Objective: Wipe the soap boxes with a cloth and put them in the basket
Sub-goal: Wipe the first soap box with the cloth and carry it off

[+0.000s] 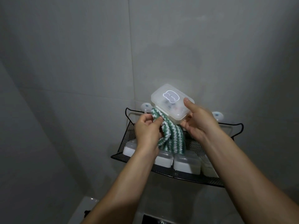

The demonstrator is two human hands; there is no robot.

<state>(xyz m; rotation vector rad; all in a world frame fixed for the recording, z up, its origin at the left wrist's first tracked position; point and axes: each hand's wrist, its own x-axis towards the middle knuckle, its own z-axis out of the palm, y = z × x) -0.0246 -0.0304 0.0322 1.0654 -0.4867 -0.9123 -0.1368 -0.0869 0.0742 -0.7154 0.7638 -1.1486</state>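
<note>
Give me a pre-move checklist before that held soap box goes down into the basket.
1. Right hand grips the soap box: ok.
2. Box lid closed: ok, as far as it shows.
3. Left hand holds the striped cloth against the box's edge: ok.
4. Box wiped all over: cannot tell.
5. Free slot in the black mesh basket among the stored boxes: cannot tell, arms hide part.
6. Cloth clear of the basket: not ok, it hangs into it.

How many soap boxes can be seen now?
5: one in the right hand, four in the basket at. Arms may hide more.
</note>
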